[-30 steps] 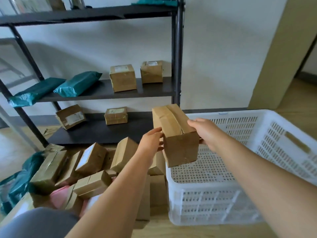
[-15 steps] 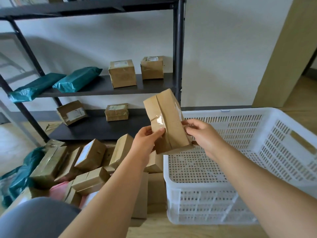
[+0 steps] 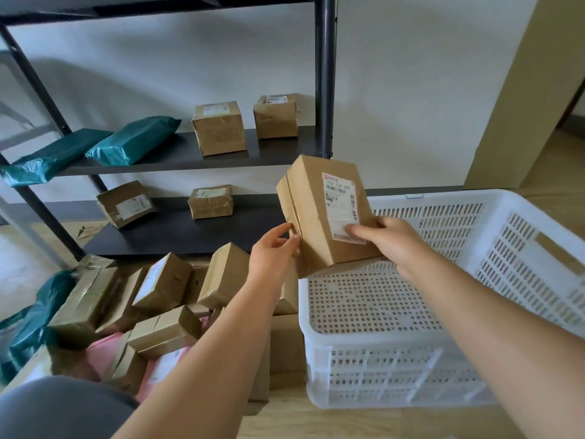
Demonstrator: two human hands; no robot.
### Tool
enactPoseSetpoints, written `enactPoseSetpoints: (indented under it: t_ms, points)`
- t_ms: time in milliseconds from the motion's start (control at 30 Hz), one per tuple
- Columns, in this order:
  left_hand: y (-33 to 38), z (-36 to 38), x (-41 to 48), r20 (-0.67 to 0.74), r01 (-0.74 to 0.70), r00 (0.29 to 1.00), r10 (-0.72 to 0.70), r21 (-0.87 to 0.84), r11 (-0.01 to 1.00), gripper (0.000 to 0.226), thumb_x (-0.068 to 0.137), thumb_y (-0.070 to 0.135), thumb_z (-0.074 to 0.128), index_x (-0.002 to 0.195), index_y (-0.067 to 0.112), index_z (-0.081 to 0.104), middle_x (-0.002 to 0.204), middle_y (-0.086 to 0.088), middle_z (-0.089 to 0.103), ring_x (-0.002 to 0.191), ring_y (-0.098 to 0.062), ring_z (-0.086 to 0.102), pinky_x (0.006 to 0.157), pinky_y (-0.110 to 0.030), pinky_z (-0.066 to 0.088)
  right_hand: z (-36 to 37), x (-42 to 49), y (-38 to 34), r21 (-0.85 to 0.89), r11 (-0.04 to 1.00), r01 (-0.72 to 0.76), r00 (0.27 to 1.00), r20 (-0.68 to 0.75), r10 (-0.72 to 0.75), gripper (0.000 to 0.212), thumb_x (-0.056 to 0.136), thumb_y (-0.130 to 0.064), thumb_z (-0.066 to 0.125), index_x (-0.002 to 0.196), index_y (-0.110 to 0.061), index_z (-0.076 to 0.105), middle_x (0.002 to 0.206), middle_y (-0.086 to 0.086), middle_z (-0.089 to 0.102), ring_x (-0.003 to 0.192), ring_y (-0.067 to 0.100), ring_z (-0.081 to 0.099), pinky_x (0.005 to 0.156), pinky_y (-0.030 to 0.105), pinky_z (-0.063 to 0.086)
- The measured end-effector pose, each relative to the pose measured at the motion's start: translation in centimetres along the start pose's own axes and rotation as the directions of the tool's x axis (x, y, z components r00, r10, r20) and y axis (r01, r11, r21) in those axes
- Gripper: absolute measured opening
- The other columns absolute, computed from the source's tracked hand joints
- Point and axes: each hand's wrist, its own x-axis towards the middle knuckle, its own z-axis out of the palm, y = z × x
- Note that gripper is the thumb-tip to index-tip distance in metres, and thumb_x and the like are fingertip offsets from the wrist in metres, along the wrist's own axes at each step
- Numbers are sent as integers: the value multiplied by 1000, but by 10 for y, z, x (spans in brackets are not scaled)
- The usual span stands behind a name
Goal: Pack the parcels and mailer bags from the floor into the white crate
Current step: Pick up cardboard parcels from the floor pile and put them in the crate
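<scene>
Parcel (image 3: pixel 319 217) — above white crate (image 3: pixel 316 339), left edge

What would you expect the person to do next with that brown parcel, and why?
Probably lower the brown parcel into the white crate: the right hand and left hand hold it over the crate's left edge, not yet inside.

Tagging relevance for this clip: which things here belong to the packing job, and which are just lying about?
Job: held parcel; left hand; right hand; white crate; floor parcels; pink mailer bags; green floor mailer.
Lying about: shelf boxes; green shelf mailers; black rack.
</scene>
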Motion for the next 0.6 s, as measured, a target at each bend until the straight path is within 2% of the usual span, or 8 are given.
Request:
enactPoseSetpoints:
  t_ms: [67,133,233,300,400,467,600]
  points:
    - [-1,11,4,10,-7,1000,7,4,1000,37,96,22,58,133,27,56,97,6,64,84,-11,64,65,-22,54,-12,5,1,-10,1000,12,1000,-14,-13,32,80,-24,77,109,-14,67,105,0,73,93,16,68,84,32,51]
    - [-1,26,7,35,32,999,-31,-21,999,34,95,17,60,129,23,59,97,4,65,81,-15,68,68,-27,59,-22,12,5,-18,1000,-8,1000,-29,8,30,82,-19,76,109,-14,67,103,-1,73,93,16,67,84,32,51]
    - [-8,57,16,45,61,997,-62,21,998,22,94,28,60,115,20,61,102,0,67,86,-17,67,83,-37,58,-37,26,18,-116,993,-34,995,-102,22,34,81,-16,75,113,-11,63,111,-4,66,98,16,59,88,31,41]
    - [-17,79,22,78,100,991,-107,78,992,26,94,36,57,113,19,59,102,2,66,89,-17,63,87,-38,55,-45,39,32,-210,975,-67,990,-139,38,46,81,-16,76,124,-9,59,116,-2,60,105,20,55,87,30,37]
    - [-37,106,32,152,93,980,-125,201,975,34,92,40,57,119,19,53,102,3,64,83,-15,61,68,-28,50,-54,63,55,-339,931,-136,987,-125,98,57,80,-20,77,132,-8,56,128,2,60,116,24,55,94,31,40]
    - [-52,114,43,160,114,973,-166,292,950,32,93,36,57,119,18,53,105,0,64,83,-17,60,61,-27,45,-56,82,70,-389,901,-193,981,-93,170,61,78,-20,78,133,-9,55,133,6,59,116,26,56,99,35,43]
    - [-90,133,79,66,216,958,-278,471,855,27,94,20,51,119,12,58,109,-7,66,95,-26,65,77,-34,56,-49,126,102,-521,810,-269,948,4,317,37,83,-16,74,116,-6,64,113,9,66,96,26,63,73,30,51]
